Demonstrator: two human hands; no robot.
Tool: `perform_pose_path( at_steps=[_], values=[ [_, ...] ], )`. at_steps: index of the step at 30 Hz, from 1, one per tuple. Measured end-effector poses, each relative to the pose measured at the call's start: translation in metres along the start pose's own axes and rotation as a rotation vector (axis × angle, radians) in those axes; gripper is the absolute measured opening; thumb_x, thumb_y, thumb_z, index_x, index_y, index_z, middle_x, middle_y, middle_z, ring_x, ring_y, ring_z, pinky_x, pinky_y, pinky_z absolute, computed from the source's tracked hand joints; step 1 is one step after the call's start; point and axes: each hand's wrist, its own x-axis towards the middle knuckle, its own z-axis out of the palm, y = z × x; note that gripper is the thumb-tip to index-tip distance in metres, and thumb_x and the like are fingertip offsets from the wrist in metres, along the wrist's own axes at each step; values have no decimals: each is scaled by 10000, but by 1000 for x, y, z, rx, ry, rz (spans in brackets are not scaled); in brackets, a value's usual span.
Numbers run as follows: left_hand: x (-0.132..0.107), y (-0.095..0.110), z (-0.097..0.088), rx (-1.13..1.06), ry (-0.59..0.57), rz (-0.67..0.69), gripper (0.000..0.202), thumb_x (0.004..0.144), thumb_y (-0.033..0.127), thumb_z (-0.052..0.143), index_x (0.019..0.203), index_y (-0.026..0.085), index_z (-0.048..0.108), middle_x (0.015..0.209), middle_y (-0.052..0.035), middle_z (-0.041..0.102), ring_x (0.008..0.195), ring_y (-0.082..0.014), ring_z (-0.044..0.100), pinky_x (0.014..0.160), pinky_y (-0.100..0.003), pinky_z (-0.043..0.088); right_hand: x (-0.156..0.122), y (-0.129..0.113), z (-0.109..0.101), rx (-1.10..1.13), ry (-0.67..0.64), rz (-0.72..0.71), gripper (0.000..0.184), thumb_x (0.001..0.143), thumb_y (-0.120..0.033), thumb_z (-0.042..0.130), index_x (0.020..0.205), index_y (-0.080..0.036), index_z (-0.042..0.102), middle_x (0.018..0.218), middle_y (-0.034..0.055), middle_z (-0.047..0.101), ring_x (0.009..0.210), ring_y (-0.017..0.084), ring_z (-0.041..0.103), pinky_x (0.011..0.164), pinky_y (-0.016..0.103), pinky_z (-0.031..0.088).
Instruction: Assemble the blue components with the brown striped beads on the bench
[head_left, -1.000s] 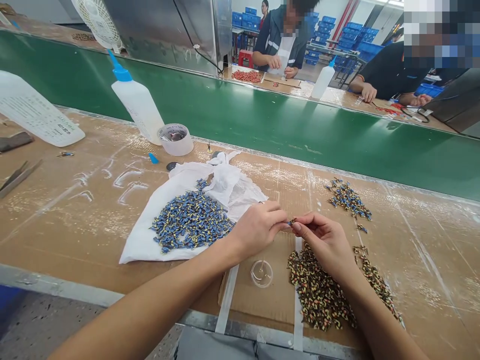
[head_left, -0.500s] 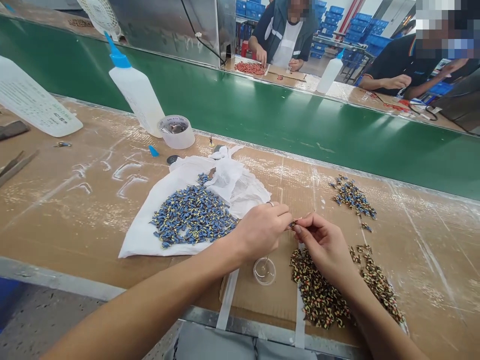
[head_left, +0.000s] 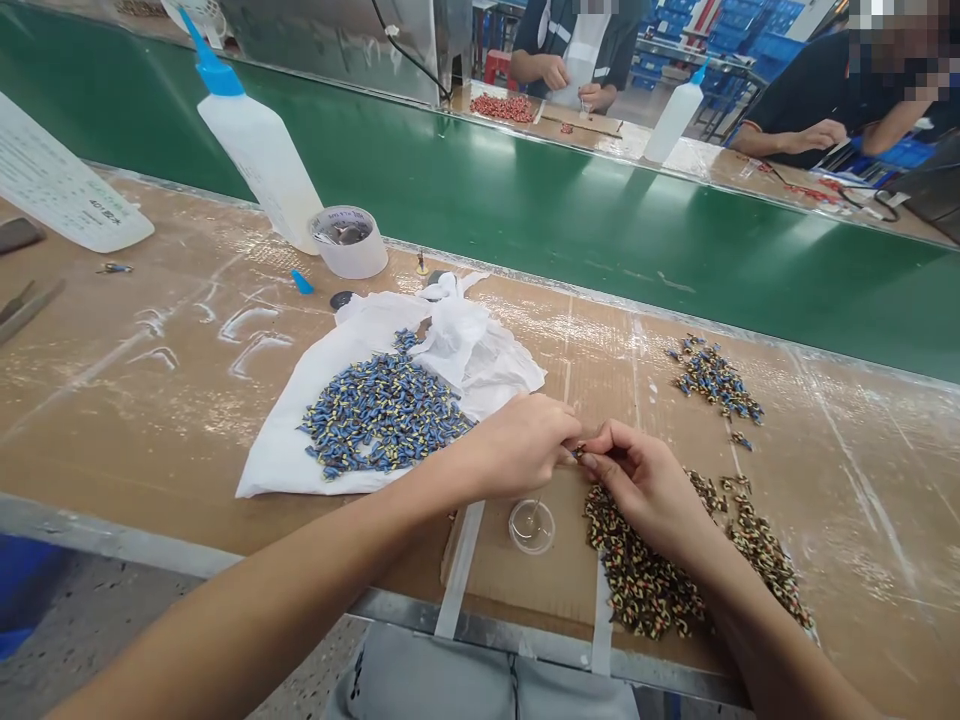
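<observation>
My left hand [head_left: 525,445] and my right hand [head_left: 645,478] meet above the cardboard, both with fingers closed. Between their fingertips is a tiny dark figure piece [head_left: 578,452], pinched by my right thumb and forefinger. My left fingertips press against the same spot, and my left hand hides part of what is there. Below them stands a small clear cup [head_left: 532,527] with a thin stick in it. Under and beside my right hand lies a heap of brown-and-yellow pieces [head_left: 652,585]. To the left, blue-and-yellow pieces [head_left: 382,415] are piled on a white plastic bag [head_left: 274,450].
A smaller pile of joined-looking blue and brown pieces [head_left: 716,378] lies at the right. White bottles [head_left: 262,165], a tape roll [head_left: 351,255] and a blue cap [head_left: 302,282] are at the back left. Beyond runs a green belt [head_left: 487,190], with two people across it.
The view has shifted slightly, so the bottles and table sit higher. My fingertips have drawn closer around the small piece, which is more covered now.
</observation>
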Motion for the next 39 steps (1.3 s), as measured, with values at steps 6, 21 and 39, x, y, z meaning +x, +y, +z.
perform_pose_path(
  at_steps=[6,21,39],
  values=[
    [1,0,4,-70,-7,-41,150,771,50,533,665,154,556,676,-8,575,643,-136,498,573,-259,312,-1,1,6,-146,67,-42,158,885,-190,496,730,-213,479,652,-5,546,616,161,499,576,277,380],
    [6,-5,0,-122,100,-111,86,885,166,564,918,154,643,836,-23,636,767,-145,567,716,-268,413,6,-1,-9,124,194,20,144,876,-324,592,860,-185,625,799,51,683,712,179,629,642,305,494],
    [6,-9,6,-144,30,-73,232,902,139,385,710,162,514,667,3,532,642,-138,485,619,-248,355,13,7,-9,285,149,3,193,856,-375,638,914,-191,645,866,48,702,788,183,659,731,314,536]
  ],
)
